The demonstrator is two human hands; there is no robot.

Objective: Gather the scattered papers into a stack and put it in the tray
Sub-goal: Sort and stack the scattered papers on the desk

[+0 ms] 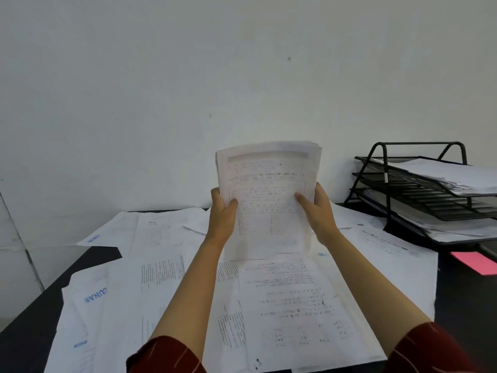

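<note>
I hold a stack of printed white papers (266,195) upright above the middle of the desk, its bottom edge touching the sheets below. My left hand (223,211) grips the stack's left edge, thumb on the front. My right hand (316,208) grips the right edge the same way. Several loose printed sheets (166,273) lie scattered and overlapping over the black desk. A black wire three-tier tray (387,184) stands at the back right, with papers in its tiers.
A pink sticky note pad (476,262) lies on the black desk (32,319) in front of the tray. A plain white wall rises right behind the desk. Bare black desk shows at the left and at the right front.
</note>
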